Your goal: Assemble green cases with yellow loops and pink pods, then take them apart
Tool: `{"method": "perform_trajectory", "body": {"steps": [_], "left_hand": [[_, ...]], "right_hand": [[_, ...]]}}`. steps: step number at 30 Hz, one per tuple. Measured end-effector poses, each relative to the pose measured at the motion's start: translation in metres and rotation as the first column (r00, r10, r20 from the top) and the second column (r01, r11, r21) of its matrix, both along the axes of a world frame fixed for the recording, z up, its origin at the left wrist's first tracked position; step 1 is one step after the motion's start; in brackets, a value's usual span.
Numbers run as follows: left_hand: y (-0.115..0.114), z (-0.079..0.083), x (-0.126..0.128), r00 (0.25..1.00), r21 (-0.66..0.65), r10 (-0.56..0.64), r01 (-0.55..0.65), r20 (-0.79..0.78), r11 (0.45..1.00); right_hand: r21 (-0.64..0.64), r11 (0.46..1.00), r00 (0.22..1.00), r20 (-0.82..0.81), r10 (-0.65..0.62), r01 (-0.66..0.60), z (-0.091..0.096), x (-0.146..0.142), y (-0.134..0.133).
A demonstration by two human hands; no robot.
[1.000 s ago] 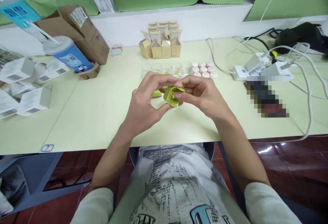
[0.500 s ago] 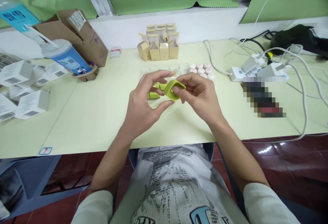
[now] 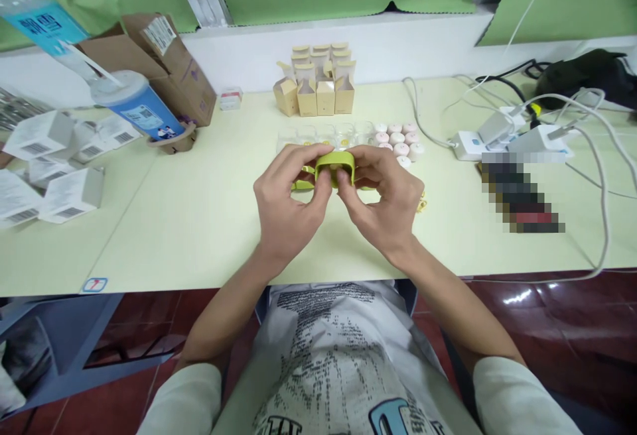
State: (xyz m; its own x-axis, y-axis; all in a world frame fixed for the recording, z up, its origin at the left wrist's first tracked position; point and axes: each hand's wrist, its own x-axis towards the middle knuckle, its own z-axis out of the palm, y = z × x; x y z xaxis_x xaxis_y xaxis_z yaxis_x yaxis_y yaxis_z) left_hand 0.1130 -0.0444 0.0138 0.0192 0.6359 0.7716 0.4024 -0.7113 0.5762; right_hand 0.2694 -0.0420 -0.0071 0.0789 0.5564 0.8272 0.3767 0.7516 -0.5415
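A hollow yellow-green plastic shell [image 3: 339, 157] is held up between both hands above the table, its open side facing me. My left hand [image 3: 293, 203] grips its left side, with the thumb inside the opening. From the right, my right hand [image 3: 383, 199] grips it the same way, thumb inside. More yellow-green pieces [image 3: 302, 185] lie on the table behind the hands, mostly hidden by the fingers. Clear plastic cups [image 3: 343, 131] with small yellow bits stand just beyond. Small round pale pink and white pieces [image 3: 397, 138] are grouped to their right. Little yellow parts [image 3: 422, 203] show beside my right hand.
Several open small cardboard boxes [image 3: 326, 93] stand against the wall. Left are white boxes [image 3: 70, 193], a blue tub [image 3: 144, 113] and a large brown carton [image 3: 184, 77]. A power strip [image 3: 470, 146] with loose cables and a pixelated object [image 3: 522, 199] lie right.
The yellow-green shell has turned so its opening faces me. My left hand has closed on it, its thumb now inside beside the right thumb. The view has shifted slightly.
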Motion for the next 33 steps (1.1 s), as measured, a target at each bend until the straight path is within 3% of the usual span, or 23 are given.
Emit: {"method": "perform_trajectory", "body": {"steps": [4,10,15,24,28,33], "left_hand": [[-0.0011,0.0018,-0.0007,0.999,0.036,-0.035,0.035,-0.002,0.999],[-0.0015,0.0003,0.0002,0.998,0.068,0.054,-0.051,-0.044,0.996],[-0.0017,-0.001,0.0006,0.998,0.077,0.057,-0.056,-0.013,0.995],[-0.0004,-0.0036,0.0028,0.996,0.195,0.088,-0.09,0.021,0.977],[-0.0032,-0.0008,0.0019,0.993,0.079,0.114,-0.113,-0.008,0.99],[-0.0052,-0.0024,0.0027,0.998,0.035,0.068,-0.068,0.011,0.997]], "right_hand": [[0.03,1.0,1.0,-0.02,0.011,-0.011,-0.0024,-0.0019,0.0003],[0.051,0.998,0.998,-0.058,0.039,-0.036,-0.0054,-0.0025,0.0014],[0.066,0.998,0.999,-0.036,0.028,-0.025,-0.0062,-0.0042,0.0013],[-0.027,1.0,1.0,-0.015,0.0,0.0,-0.0078,-0.0037,-0.0008],[-0.021,1.0,1.0,-0.003,0.017,-0.017,-0.008,-0.0034,0.0003],[0.033,0.997,0.997,0.039,-0.071,0.07,-0.0081,-0.0018,0.0015]]}}
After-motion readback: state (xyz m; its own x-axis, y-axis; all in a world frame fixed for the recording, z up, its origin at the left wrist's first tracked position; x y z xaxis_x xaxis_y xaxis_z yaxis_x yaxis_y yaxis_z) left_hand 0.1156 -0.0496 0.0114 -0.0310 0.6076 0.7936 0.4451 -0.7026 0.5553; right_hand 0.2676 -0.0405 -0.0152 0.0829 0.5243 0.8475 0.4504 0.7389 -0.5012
